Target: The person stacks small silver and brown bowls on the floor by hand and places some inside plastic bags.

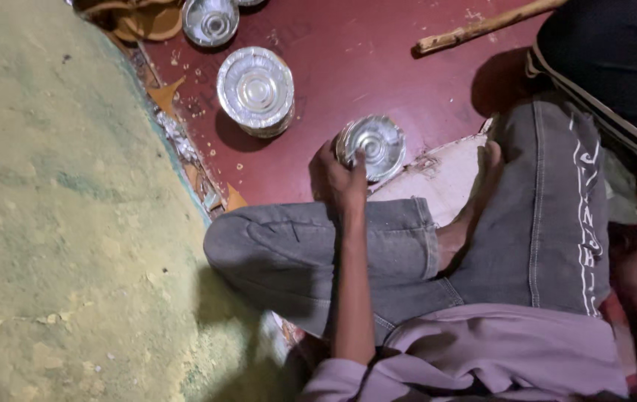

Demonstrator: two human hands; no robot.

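My left hand [342, 182] reaches out over my bent knee in grey jeans [289, 249] and grips a small silver foil bowl [376, 144] by its rim, thumb pressed on the inside. The bowl is tilted, just above the dark red floor [378, 52]. A stack of the same foil bowls [256, 89] stands on the floor a little beyond and to the left of the hand. Another foil bowl [210, 19] lies farther away at the top edge. My right hand is not seen; only a blurred shape shows at the right edge.
A rough yellow-green wall [58, 223] fills the left side. Brown plates [151, 21] lie at the top left. A wooden stick [482, 28] rests on the floor at the top right, near another person's dark striped trousers [616, 67]. My bare foot [482, 186] lies on a worn white floor patch [445, 179].
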